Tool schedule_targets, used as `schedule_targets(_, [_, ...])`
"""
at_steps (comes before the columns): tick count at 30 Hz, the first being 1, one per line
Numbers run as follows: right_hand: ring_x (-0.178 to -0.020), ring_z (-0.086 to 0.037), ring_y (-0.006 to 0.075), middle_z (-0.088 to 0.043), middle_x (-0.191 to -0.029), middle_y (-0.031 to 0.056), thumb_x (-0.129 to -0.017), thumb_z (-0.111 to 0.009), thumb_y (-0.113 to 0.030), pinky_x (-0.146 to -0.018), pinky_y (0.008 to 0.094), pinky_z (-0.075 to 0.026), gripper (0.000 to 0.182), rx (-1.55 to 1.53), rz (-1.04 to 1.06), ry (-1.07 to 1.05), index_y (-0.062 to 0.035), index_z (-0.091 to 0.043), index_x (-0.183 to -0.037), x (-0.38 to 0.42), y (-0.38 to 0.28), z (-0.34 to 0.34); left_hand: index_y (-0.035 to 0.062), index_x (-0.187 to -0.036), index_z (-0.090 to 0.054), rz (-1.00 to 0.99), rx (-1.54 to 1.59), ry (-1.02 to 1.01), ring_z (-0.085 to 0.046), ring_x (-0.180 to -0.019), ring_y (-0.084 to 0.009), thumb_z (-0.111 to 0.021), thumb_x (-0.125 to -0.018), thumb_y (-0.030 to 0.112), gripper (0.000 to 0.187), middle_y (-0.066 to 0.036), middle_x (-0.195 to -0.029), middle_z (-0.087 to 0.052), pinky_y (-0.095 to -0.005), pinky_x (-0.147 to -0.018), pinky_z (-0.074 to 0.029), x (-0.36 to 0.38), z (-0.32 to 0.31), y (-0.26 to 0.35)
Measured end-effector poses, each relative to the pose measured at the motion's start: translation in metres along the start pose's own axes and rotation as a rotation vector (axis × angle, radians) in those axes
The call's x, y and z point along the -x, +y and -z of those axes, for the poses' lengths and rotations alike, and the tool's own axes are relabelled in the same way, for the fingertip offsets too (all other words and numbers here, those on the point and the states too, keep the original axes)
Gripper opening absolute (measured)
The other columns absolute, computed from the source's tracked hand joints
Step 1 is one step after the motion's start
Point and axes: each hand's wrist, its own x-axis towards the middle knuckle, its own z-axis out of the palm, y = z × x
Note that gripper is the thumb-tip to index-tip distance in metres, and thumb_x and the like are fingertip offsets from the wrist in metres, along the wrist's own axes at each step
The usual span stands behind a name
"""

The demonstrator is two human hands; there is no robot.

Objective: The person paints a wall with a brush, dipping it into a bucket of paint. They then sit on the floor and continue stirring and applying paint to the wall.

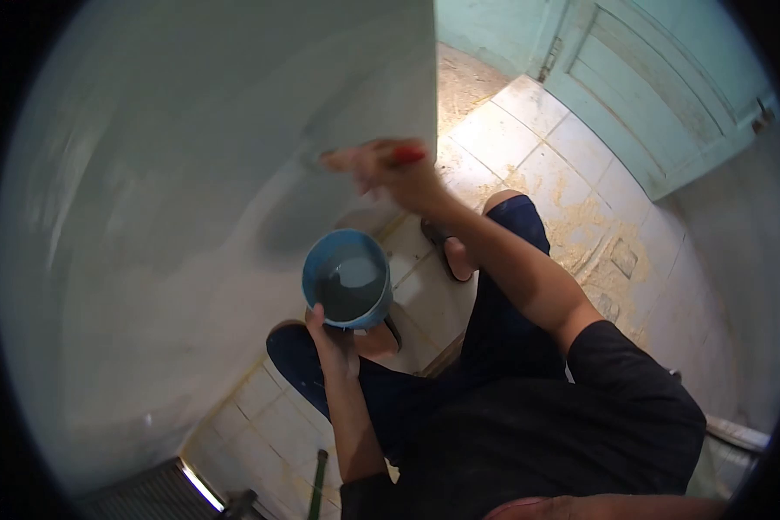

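My left hand [332, 342] grips a small blue bucket [322, 257] by its near side, with the thumb at the rim. Grey liquid [347, 297] that looks like paint lies inside, with a bright reflection on it. Up and to the right of the bucket, my right hand [393, 172] is closed around a paintbrush with a red handle [408, 155]. Motion blurs this hand and the brush end, which is at or close to the grey wall [199, 156]. Whether the bristles touch the wall is hard to tell. A darker patch shows on the wall around there.
Pale floor tiles [494, 139] carry yellowish dusty stains at right. A light green door [650, 87] stands at upper right. My bent knees flank the bucket area. At lower left are a green pole [318, 485] and a dark ribbed object [134, 496].
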Motion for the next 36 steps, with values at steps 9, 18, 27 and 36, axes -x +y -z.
schedule_targets(9, [-0.049, -0.059, 0.0131, -0.064, -0.065, 0.0067, -0.095, -0.08, -0.029, -0.041, 0.0244, -0.04, 0.034, 0.369, -0.258, 0.213, 0.0032, -0.071, -0.089, 0.016, -0.068, 0.008, 0.0079, -0.16, -0.014, 0.068, -0.004, 0.098, -0.034, -0.147, -0.0378, -0.077, -0.082, 0.057, 0.112, -0.024, -0.157, -0.031, -0.0507, -0.119, -0.031, 0.001, -0.004, 0.012])
schedule_targets(18, [-0.063, -0.066, 0.0164, -0.074, -0.075, 0.0115, -0.089, -0.085, -0.028, -0.061, 0.0326, -0.051, 0.032, 0.619, -0.156, -0.333, 0.0026, -0.077, -0.087, 0.028, -0.047, -0.025, 0.0107, -0.163, -0.01, 0.071, -0.177, 0.148, -0.041, -0.141, -0.0435, -0.078, -0.085, 0.049, 0.11, -0.034, -0.151, -0.035, -0.0515, -0.117, -0.036, 0.008, -0.018, 0.02])
schedule_targets(27, [-0.06, -0.062, 0.0272, -0.071, -0.074, 0.0196, -0.088, -0.083, -0.024, -0.062, 0.0355, -0.051, 0.03, 0.903, -0.32, -0.642, 0.0049, -0.076, -0.087, 0.029, -0.025, -0.052, 0.0124, -0.163, -0.009, 0.064, -0.168, 0.124, -0.044, -0.139, -0.0408, -0.077, -0.088, 0.042, 0.106, -0.033, -0.149, -0.037, -0.0481, -0.115, -0.04, 0.007, -0.012, 0.016])
schedule_targets(36, [-0.067, -0.066, 0.0347, -0.07, -0.078, 0.0235, -0.089, -0.079, -0.022, -0.07, 0.0406, -0.054, 0.028, 0.909, -0.291, -0.707, 0.0049, -0.077, -0.095, 0.033, -0.006, -0.059, 0.0124, -0.163, -0.009, 0.047, -0.154, 0.119, -0.046, -0.135, -0.0373, -0.076, -0.089, 0.043, 0.104, -0.03, -0.143, -0.044, -0.046, -0.114, -0.038, 0.008, -0.008, 0.013])
